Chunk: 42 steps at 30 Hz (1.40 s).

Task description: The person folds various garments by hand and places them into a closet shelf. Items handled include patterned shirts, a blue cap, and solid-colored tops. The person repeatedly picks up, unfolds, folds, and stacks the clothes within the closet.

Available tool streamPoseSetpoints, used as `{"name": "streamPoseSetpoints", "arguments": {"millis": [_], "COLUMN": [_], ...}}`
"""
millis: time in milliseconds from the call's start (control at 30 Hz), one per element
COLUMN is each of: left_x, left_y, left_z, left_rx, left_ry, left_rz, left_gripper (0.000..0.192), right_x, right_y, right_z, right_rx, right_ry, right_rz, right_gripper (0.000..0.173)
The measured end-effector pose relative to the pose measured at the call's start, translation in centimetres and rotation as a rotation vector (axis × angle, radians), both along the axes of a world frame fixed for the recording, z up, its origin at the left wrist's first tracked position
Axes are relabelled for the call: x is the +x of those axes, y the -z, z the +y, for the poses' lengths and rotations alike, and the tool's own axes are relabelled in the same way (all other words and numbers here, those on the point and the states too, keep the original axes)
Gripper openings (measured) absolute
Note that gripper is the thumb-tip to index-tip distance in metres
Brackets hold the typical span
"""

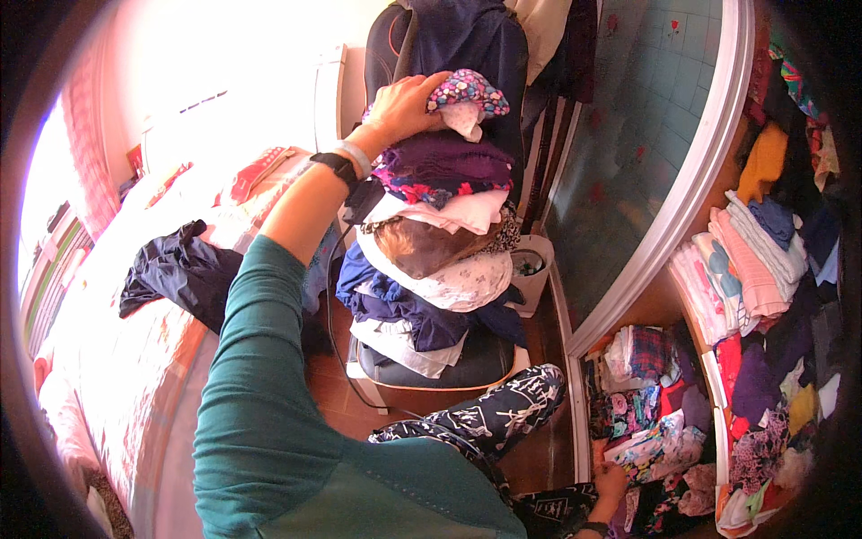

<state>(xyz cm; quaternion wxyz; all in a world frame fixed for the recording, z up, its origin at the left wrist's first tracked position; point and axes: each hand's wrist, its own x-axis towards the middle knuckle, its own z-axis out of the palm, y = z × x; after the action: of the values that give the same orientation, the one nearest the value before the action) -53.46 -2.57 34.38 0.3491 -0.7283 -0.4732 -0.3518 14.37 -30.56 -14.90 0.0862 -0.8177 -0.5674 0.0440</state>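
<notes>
My left hand (407, 104) reaches to the top of a tall clothes pile and grips a folded floral garment (471, 91), with a white patterned cloth (463, 120) showing under it. Below lie a dark purple garment (448, 162), white cloth (465, 210), a brown item (417, 246) and navy clothing (431, 323). The pile stands on a black padded chair (431, 377). Down at the lower right, my right hand (609, 482) is beside the folded clothes (656, 448) on the low cabinet shelf. Its fingers are too small and shaded to read.
To the left is a bed (114, 377) with a dark garment (178, 273) on it. A white-framed sliding door (646, 135) borders the open wardrobe at right, with stacked clothes (747, 263). A white bin (535, 269) stands behind the chair, and a cable (330, 316) hangs beside it.
</notes>
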Motion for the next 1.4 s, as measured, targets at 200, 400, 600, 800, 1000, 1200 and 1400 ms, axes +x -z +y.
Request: {"name": "streamPoseSetpoints", "arguments": {"millis": [200, 400, 600, 800, 1000, 1200, 1400], "left_x": [2.1, 12.3, 26.1, 33.3, 37.0, 38.2, 37.5], "left_y": [-5.9, -4.2, 9.2, 20.4, 26.7, 30.5, 33.1], "left_z": [-5.4, -8.3, -9.8, -14.7, -15.4, -15.4, -15.0], "left_rx": [0.5, -0.031, -1.072, -1.612, -2.184, -2.263, -2.24], "left_ry": [0.19, 0.787, 1.131, 1.449, 1.246, 1.22, 1.067], "left_rz": [0.076, -0.655, -1.137, -1.341, -1.704, -1.66, -1.773], "left_gripper": [0.08, 0.054, 0.037, 0.049, 0.069, 0.065, 0.063], "right_x": [-0.4, -9.8, -16.7, -14.8, -13.7, -15.0, -15.8], "right_y": [-1.4, -15.3, -28.4, -24.2, -18.8, -18.0, -18.1], "right_z": [1.0, 5.3, 6.8, 3.7, -1.2, -2.3, -6.6], "right_rx": [0.102, 0.584, 0.856, 0.772, 0.766, 0.98, 0.98], "right_ry": [-0.146, -0.393, -0.664, -0.265, 0.151, 0.349, 0.249], "right_rz": [0.3, 0.802, 1.441, 1.507, 1.593, 1.458, 1.345], "right_gripper": [0.037, 0.043, 0.101, 0.069, 0.045, 0.044, 0.046]}}
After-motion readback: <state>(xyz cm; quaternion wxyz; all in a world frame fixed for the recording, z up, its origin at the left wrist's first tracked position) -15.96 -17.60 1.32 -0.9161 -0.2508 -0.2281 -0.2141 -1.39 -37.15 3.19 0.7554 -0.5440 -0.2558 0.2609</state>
